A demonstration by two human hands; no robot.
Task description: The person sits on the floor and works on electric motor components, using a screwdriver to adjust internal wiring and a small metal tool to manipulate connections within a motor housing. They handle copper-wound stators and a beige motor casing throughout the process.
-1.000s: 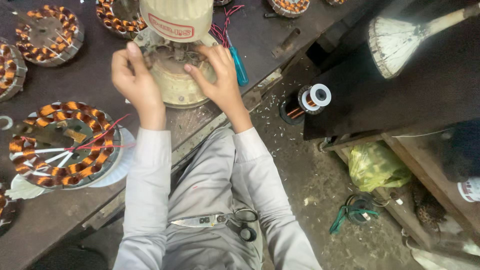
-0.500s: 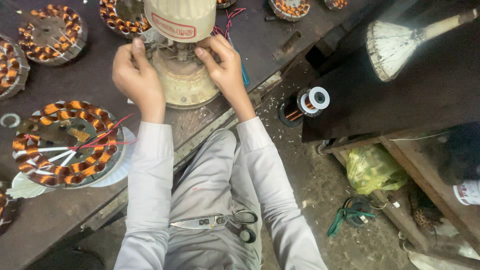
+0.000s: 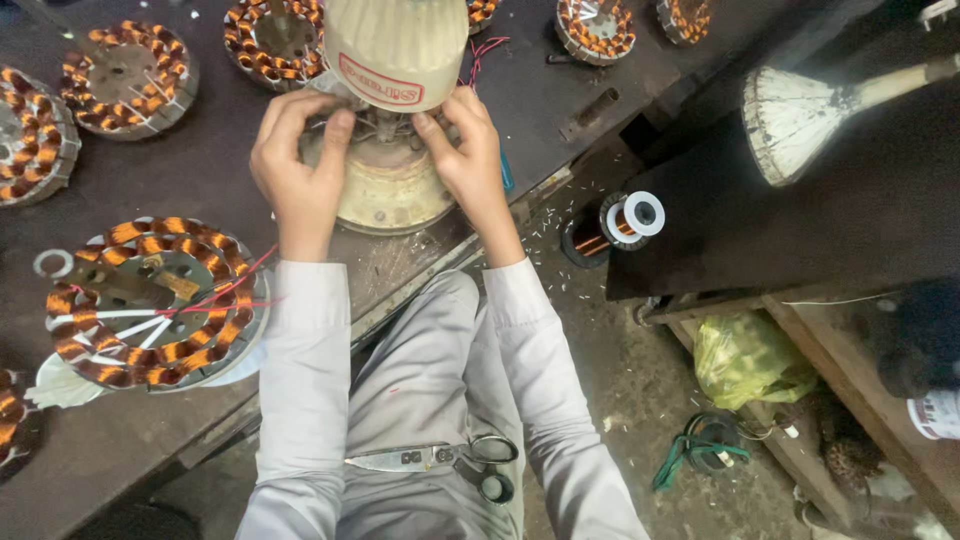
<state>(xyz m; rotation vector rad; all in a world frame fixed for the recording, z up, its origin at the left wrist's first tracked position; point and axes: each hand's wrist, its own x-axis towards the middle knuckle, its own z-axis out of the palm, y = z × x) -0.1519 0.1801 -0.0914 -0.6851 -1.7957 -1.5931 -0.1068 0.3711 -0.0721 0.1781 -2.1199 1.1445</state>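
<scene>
A cream ceiling-fan motor body point(image 3: 395, 50) stands on its round cream base point(image 3: 390, 195) at the near edge of the dark workbench point(image 3: 200, 170). My left hand point(image 3: 297, 170) and my right hand point(image 3: 463, 150) reach in from either side, fingertips pinched on the thin wires in the gap between body and base. Whether a wire is gripped is hard to tell. A wound copper stator point(image 3: 150, 300) with red leads lies to the left of my left arm.
Several more copper-wound stators point(image 3: 125, 75) lie across the bench. A spool of copper wire point(image 3: 625, 220) sits right of my right arm, a broom head point(image 3: 800, 115) beyond it. Scissors point(image 3: 440, 460) rest on my lap. A yellow bag point(image 3: 750, 355) lies on the floor.
The view has shifted down and right, so the motor sits lower in view. Both hands have closed in from the motor's sides onto the wires under its body.
</scene>
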